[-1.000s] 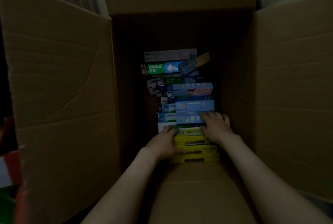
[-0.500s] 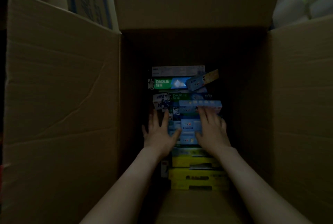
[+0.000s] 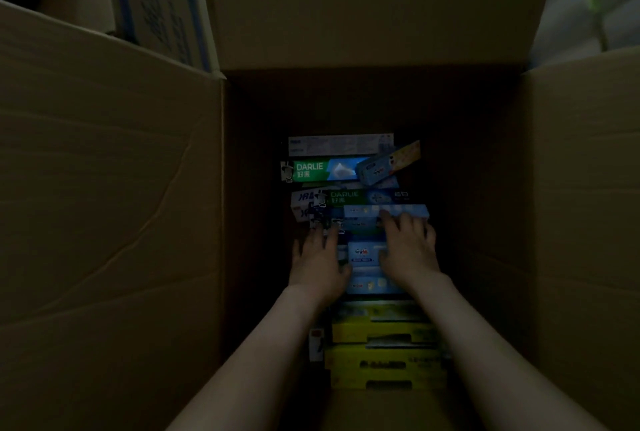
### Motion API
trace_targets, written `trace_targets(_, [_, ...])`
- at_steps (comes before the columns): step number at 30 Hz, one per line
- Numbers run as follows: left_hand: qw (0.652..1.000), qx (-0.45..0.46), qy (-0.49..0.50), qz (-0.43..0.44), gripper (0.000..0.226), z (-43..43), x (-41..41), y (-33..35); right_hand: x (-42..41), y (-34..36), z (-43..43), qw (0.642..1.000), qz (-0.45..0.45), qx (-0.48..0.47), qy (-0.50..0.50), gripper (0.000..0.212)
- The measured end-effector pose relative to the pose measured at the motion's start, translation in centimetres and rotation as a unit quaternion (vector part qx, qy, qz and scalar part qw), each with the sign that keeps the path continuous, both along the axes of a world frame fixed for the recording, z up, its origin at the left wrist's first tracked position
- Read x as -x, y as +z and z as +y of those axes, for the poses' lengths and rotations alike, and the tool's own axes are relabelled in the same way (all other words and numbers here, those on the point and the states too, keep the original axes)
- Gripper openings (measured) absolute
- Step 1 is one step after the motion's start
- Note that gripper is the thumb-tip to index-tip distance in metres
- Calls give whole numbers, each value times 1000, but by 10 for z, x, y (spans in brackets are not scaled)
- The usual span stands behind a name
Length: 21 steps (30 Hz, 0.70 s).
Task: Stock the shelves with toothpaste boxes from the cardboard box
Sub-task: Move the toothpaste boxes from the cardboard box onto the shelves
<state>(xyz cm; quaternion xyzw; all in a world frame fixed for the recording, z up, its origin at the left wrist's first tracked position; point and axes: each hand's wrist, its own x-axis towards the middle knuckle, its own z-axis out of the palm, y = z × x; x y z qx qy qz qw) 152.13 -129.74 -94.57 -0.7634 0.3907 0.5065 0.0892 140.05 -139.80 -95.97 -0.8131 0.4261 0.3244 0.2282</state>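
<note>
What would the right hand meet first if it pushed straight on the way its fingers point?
The right hand has its fingertips at the pale blue box lying crosswise, so that comes first; beyond it, probably the dark DARLIE box, though depth is unclear.

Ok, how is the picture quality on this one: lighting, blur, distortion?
Head view: heavily underexposed, with the inside of the cardboard box nearly black; only the print on the DARLIE pack reads clearly. Head view: the left hand and right hand look soft over the blue packs. Head view: wide-angle stretch splays the flaps and forearms outward; no glare.
</note>
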Motion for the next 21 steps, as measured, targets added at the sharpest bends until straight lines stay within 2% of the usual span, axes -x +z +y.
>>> trace_targets(5, [1000,13,23,-8,78,3,-4,-9,-9,-17,-8,998,-52,-2,-41,66])
trace_targets(8, [999,18,27,-4,78,5,-3,-11,-16,-23,-13,999,-28,17,-28,66])
trace_targets(11, [998,32,61,-1,76,7,-2,-10,-16,-22,-21,1000,3,8,-6,54])
trace_targets(13, [992,46,118,15,73,9,-1,-7,-13,-14,-22,1000,2,-22,15,44])
trace_targets(16, [962,90,247,80,65,8,2,14,-6,11,-16,994,-28,-104,-6,38])
trace_targets(19, [908,135,366,152,55,4,-3,62,-7,69,-12,975,-83,-197,-60,44])
trace_targets(21, [870,139,435,186,39,1,-11,110,-12,125,-14,953,-119,-254,-115,43])
